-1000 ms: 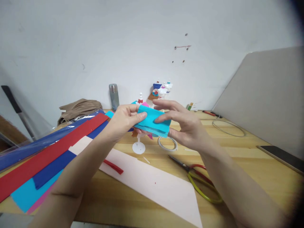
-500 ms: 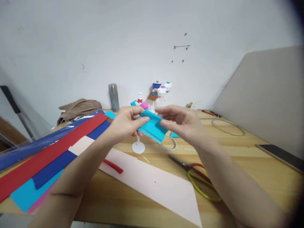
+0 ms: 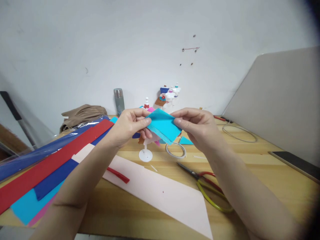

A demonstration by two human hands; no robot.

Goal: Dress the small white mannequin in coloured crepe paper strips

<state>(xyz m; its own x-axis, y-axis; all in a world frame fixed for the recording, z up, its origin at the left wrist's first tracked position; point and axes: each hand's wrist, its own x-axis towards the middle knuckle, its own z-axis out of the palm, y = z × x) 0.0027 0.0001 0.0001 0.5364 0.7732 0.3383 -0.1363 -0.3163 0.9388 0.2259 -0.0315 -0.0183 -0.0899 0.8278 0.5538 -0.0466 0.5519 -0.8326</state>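
Note:
A turquoise piece of paper or cloth (image 3: 163,126) is held up at the centre, a paler band along its lower left edge. My left hand (image 3: 133,126) pinches its left corner, and my right hand (image 3: 196,125) pinches the right corner between thumb and fingers. Behind it stands a small white dress-form figure (image 3: 147,102) on a round white base (image 3: 145,155), its middle mostly hidden by the turquoise piece and my left hand. A roll of white tape (image 3: 175,150) lies just below and behind the piece.
Scissors (image 3: 205,183) with red and yellow handles lie at the right. Pale pink (image 3: 160,193), red (image 3: 55,160) and blue (image 3: 56,178) sheets cover the left and front. Farther back are decorated figures (image 3: 170,96), a flask (image 3: 119,101) and brown cloth (image 3: 85,116). A phone (image 3: 297,165) lies far right.
The turquoise piece has been opened out wider and turned, its top corner now pointing up. My right hand has closed on its right corner and both hands have risen slightly.

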